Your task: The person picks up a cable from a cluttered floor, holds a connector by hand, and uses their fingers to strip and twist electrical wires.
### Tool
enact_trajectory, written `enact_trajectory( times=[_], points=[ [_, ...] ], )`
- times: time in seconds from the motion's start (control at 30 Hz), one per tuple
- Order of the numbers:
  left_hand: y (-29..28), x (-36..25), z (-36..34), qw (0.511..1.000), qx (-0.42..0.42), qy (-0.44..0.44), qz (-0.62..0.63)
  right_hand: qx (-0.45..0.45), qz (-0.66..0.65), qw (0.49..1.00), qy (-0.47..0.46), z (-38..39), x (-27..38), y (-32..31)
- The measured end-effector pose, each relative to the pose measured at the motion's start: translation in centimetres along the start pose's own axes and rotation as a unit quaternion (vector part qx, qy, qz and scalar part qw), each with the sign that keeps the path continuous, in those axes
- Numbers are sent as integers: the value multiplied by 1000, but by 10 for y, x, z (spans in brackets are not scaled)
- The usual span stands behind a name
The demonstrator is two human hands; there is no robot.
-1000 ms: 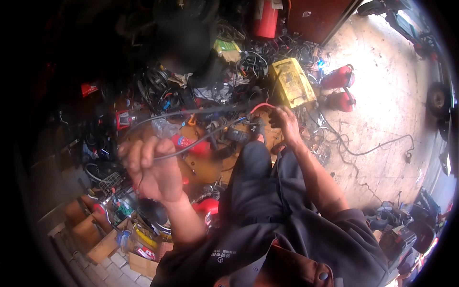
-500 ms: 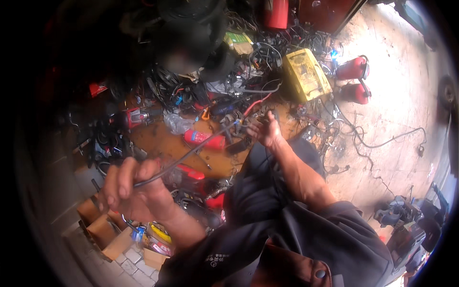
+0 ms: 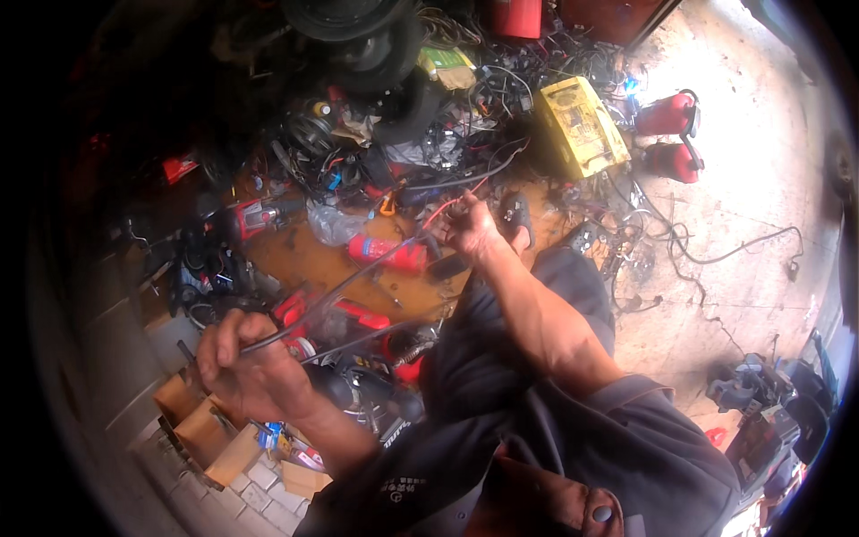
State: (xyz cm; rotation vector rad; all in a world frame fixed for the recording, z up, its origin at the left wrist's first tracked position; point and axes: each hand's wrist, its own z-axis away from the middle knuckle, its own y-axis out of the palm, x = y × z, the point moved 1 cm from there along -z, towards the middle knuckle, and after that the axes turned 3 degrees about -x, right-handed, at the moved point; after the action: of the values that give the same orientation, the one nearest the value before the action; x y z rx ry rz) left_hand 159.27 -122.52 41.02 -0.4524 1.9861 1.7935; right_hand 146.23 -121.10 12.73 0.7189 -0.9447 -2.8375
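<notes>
A long dark cable (image 3: 344, 285) stretches from my left hand up to the right, with a red length (image 3: 440, 213) at its far part. My left hand (image 3: 255, 362), at the lower left, is closed with the dark cable pinched between thumb and fingers. At the red length, my right hand (image 3: 472, 228) has its fingers curled against the cable; the fingertips are partly hidden. A second thin dark strand (image 3: 380, 333) runs below the first one. Beneath the cable a red fire extinguisher (image 3: 389, 253) lies on the brown floor, beside a crumpled clear plastic bag (image 3: 333, 224).
A yellow box-shaped machine (image 3: 583, 128) stands at the far right of the clutter, near two red cylinders (image 3: 669, 139). Tangled wires and dark wheels (image 3: 358, 45) fill the back. Cardboard boxes (image 3: 201, 430) sit lower left, and black equipment (image 3: 761, 430) lower right.
My right hand has moved left onto the red part of the cable, its fingers drawing in from spread. My left hand keeps its hold and has shifted slightly. The view has moved a little.
</notes>
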Motion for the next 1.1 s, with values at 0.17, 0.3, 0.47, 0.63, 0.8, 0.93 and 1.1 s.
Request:
enact_trajectory(
  times=[0.17,0.3,0.47,0.63,0.8,0.93,1.1],
  points=[
    [-2,-3,-4,1000,-8,14,14,30,-179,983,-31,-39,-3,-15],
    [-14,-18,-11,998,-48,23,-16,39,-220,967,-122,-13,2,-18],
    [-65,-33,-38,969,-74,86,-219,118,-157,968,-154,36,9,-18],
    [-121,-19,-56,919,-152,83,-354,265,-95,951,-130,41,30,-28],
    [-156,12,-49,927,-146,-44,-341,222,-53,968,-105,43,44,-35],
    [-199,24,-54,927,-191,-96,-308,178,-3,970,-166,45,46,-35],
    [-271,17,-56,907,-285,-149,-272,105,43,973,-203,35,42,-43]
  ],
)
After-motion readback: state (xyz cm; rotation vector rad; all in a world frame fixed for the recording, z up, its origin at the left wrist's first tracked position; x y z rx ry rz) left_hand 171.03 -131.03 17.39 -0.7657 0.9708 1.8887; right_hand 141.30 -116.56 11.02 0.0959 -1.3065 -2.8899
